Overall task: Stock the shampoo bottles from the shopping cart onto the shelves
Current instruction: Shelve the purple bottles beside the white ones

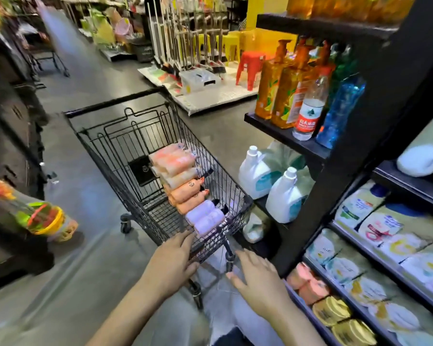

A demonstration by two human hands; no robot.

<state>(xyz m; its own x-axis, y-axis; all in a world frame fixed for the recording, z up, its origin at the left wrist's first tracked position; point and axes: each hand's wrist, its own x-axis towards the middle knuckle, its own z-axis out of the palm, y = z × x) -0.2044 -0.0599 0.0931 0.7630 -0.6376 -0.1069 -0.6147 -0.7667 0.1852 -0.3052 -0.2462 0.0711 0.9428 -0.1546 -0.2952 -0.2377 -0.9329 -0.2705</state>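
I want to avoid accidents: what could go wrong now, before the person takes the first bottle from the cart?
1. The shopping cart stands on wheels; a push from the left hand at its near edge may roll it away.
2. The shampoo bottles lie in a row, so pulling one may roll its neighbours.
3. The right hand hovers beside the black shelf post and might knock it.

Shampoo bottles (185,186) lie in a row inside the shopping cart (105,156).

head view, looking forward and down, close over shopping cart (160,168)

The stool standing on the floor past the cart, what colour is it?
Red stool, shown in the head view.
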